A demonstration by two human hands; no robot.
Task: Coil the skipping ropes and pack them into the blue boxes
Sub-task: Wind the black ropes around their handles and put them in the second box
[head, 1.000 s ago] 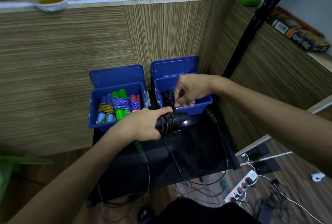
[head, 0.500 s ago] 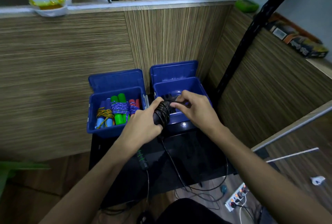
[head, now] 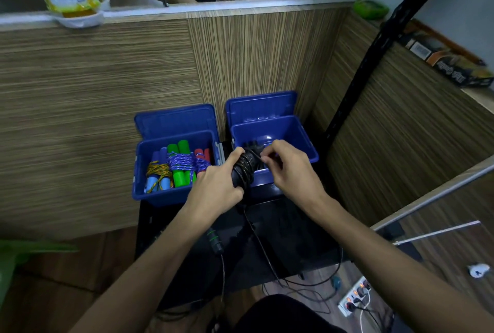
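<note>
Two open blue boxes stand against the wooden partition on a black table (head: 294, 239). The left blue box (head: 160, 196) holds several coiled ropes with green, blue and red handles (head: 179, 165). The right blue box (head: 304, 140) has a dark coiled rope inside, partly hidden by my hands. My left hand (head: 217, 185) grips the black handles of a black skipping rope (head: 244, 169) whose cord is wound around them. My right hand (head: 290, 169) pinches the cord just right of the coil. The loose cord (head: 263, 249) trails down off the table's front edge.
Another black rope handle with green rings (head: 213, 239) lies on the table near my left forearm, its cord hanging over the front. A power strip (head: 355, 298) and cables lie on the floor at the right. A black pole (head: 374, 46) leans by the right partition.
The handle bundle has tilted from lying sideways to pointing toward the right box. My right hand has come down from above the box to the cord beside the coil.
</note>
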